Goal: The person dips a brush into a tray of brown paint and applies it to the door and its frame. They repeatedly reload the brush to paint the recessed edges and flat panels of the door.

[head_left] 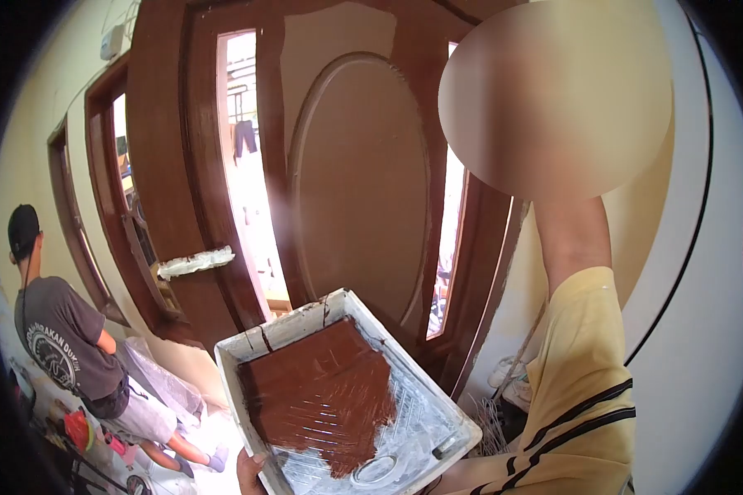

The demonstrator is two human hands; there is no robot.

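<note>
Fingertips of the left hand show at the bottom edge of the frame, just left of centre, curled over the near rim of a white paint tray. Only a thumb or finger end is visible, pressed against the tray's edge; how the rest of that hand is spread under the tray cannot be told. The right arm in a yellow sleeve with dark stripes rises up the right side of the frame, but the right hand itself lies behind the blurred patch at upper right, so its state cannot be told.

The tray fills the lower centre of the frame, tilted with one corner toward the door. It is a rectangular plastic tray with a ribbed floor, and glossy reddish-brown paint covers the upper and left part of that floor, thinning to streaks toward the lower right where the pale ribs show bare. Drips of the same brown run down the far white wall.

Behind the tray stands a wooden door with an oval panel, coated in a matching brown, and narrow glazed strips on either side let in bright daylight. A strip of crumpled masking paper clings to the frame at centre left.

At lower left another person in a grey T-shirt and black cap faces the wall; the shirt's back carries a round print with letters that read partly "AKAN", the rest unclear.
</note>
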